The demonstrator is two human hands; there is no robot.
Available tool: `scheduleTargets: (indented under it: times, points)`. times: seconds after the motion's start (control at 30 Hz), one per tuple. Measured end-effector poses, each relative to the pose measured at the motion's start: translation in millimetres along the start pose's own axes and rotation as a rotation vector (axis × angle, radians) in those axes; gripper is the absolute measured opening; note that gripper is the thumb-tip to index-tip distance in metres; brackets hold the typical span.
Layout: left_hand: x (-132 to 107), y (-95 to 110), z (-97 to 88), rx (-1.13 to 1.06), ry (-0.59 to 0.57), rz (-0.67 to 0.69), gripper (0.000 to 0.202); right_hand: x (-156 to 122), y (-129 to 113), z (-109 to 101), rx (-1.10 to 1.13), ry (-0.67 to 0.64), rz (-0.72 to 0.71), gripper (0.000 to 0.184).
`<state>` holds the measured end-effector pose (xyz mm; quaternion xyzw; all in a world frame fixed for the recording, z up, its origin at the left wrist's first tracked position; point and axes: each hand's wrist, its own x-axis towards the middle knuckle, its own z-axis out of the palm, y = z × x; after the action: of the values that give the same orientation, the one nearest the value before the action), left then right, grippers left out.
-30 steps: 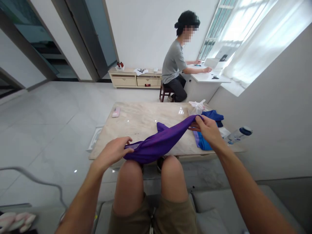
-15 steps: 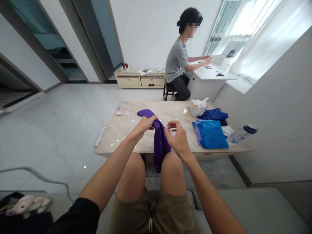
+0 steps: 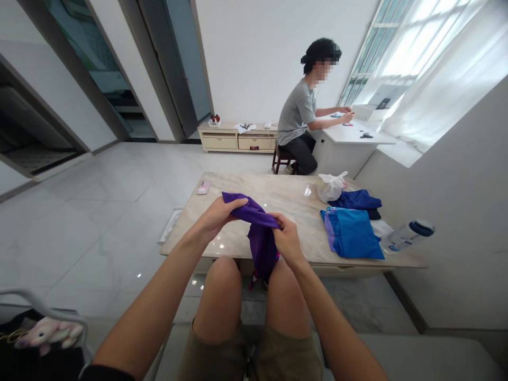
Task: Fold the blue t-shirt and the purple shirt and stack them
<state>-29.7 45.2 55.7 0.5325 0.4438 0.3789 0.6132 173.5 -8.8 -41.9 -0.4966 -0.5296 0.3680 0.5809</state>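
Left hand (image 3: 216, 218) and right hand (image 3: 288, 242) are both closed, pinching the upper edge of a purple cloth (image 3: 262, 248), which hangs over the near edge of the marble counter (image 3: 273, 196). Recommended: keep both pinches level and the tension even, so the cloth hangs without twisting.

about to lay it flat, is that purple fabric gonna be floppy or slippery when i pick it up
The purple fabric looks very floppy: it hangs limp below the left hand and right hand. It is probably light, since fingers alone carry it. Its faint sheen hints at some slipperiness, though that is hard to judge.
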Motion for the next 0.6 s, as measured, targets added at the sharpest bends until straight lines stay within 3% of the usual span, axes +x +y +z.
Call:
scheduleTargets:
  times: [0.1, 0.2, 0.33, 0.4, 0.5, 0.6]
  points:
    - [1.3, 1.6, -18.4, 0.141, -0.083, -0.075, 0.045, 18.5, -14.1, -15.5, -0.028, -0.095, 0.008, 0.03]
    - [3.0, 3.6, -25.8, 0.168, -0.125, -0.054, 0.048, 26.6, -26.4, -24.0, -0.144, -0.173, -0.019, 0.031]
    - [3.5, 4.1, -18.4, -0.02, -0.019, -0.035, 0.049, 11.9, -32.8, -11.1, -0.42, 0.0, -0.186, 0.05]
    - [2.8, 5.2, -9.2, -0.077, -0.033, -0.059, 0.048, 2.6, -34.7, 3.3, -0.508, 0.117, -0.317, 0.056]
    - [0.0, 10.3, 5.1, -0.106, -0.12, -0.055, 0.046, -0.7, -34.2, 21.2, -0.587, 0.192, -0.424, 0.043]
    - [-5.6, 21.1, 12.4, -0.127, -0.149, -0.005, 0.04, 7.0, -25.1, 21.2, -0.638, 0.17, -0.391, 0.021]
